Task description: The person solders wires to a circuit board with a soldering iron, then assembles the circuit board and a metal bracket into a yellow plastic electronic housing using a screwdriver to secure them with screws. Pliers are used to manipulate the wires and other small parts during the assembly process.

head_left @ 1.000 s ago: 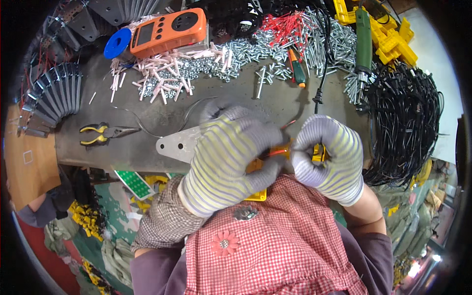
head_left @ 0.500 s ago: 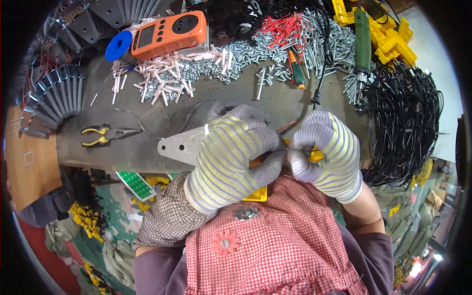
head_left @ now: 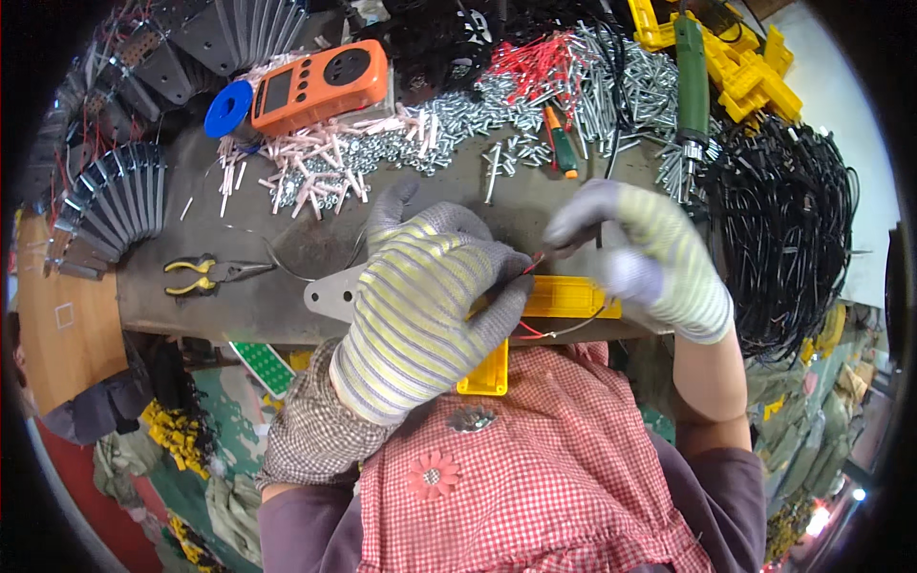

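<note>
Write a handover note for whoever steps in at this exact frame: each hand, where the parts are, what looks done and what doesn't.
Left hand, gloved, grips the yellow plastic housing at the bench's near edge, over a grey metal plate.
Right hand, gloved, fingers pinched above the housing, apparently on the thin red wire; the contact itself is too small to see.
Wires loop out below the housing, so wiring looks unfinished.
Yellow-handled pliers lie to the left; green-handled screwdriver, loose screws and an orange meter sit further back.
</note>
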A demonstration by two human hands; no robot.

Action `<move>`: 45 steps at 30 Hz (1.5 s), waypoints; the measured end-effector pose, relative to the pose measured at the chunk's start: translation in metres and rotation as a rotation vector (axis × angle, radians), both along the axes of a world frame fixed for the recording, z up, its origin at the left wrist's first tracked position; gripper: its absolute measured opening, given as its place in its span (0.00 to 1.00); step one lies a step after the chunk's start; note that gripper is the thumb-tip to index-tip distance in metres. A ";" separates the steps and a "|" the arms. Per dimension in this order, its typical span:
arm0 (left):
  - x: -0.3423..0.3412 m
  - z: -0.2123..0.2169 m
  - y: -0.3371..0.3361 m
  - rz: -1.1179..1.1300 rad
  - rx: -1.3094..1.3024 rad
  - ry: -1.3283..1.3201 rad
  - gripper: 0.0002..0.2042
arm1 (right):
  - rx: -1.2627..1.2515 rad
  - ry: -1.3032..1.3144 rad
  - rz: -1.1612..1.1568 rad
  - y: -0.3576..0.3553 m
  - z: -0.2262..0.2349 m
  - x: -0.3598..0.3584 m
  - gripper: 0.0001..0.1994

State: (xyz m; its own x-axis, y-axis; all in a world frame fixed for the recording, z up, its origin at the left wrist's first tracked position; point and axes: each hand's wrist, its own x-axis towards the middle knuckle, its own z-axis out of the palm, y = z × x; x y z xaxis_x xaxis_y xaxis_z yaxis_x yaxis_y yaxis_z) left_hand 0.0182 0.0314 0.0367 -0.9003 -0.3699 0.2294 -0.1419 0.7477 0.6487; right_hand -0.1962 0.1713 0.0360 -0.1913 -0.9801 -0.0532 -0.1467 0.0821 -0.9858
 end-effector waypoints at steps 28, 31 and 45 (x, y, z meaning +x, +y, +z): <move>-0.010 -0.026 0.019 0.191 0.098 0.050 0.04 | 0.153 0.332 0.223 -0.009 -0.007 -0.018 0.11; -0.010 -0.022 0.017 0.163 -0.001 0.021 0.05 | 0.145 0.319 0.180 -0.010 -0.010 -0.014 0.10; -0.014 -0.032 0.021 0.207 0.021 0.193 0.08 | 0.174 0.322 -0.022 -0.010 0.004 0.009 0.09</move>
